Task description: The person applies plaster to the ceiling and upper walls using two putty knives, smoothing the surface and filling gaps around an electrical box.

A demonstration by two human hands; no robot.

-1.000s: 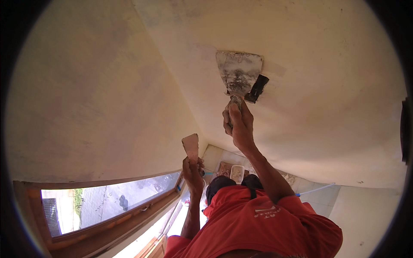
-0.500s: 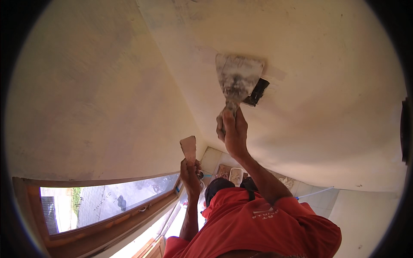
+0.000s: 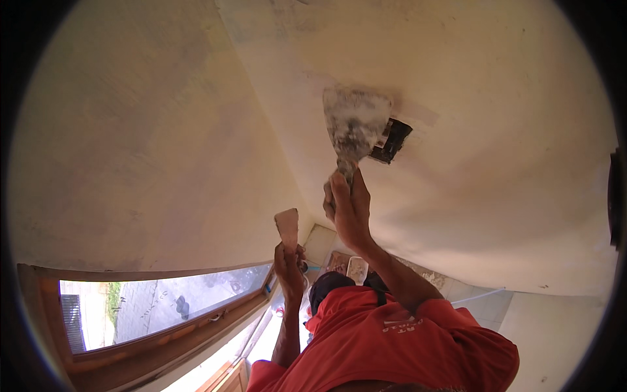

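Grey, smeared metal is seen on the wide scraper [image 3: 356, 124], which is held up at the pale wall [image 3: 483, 78], its blade partly overlapping the dark square hole [image 3: 395, 140]. It is judged to be light, with a blade that is stiff but slightly springy towards its thin edge; little harm is to be expected from a knock, though the caked residue (if damp) could make it slippery. It is best taken by the handle, just below the neck, and there it is gripped: the right hand [image 3: 349, 209] is closed around it, the thumb laid along the near side, with the blade extending beyond the fingers. Whether the blade is pressed flat cannot be told. Lower and to the left, the small scraper [image 3: 287, 228] is held upright in the closed left hand [image 3: 289, 264], its pinkish blade apart from the wide one. Further out, a wood-framed window [image 3: 163, 310] is seen.
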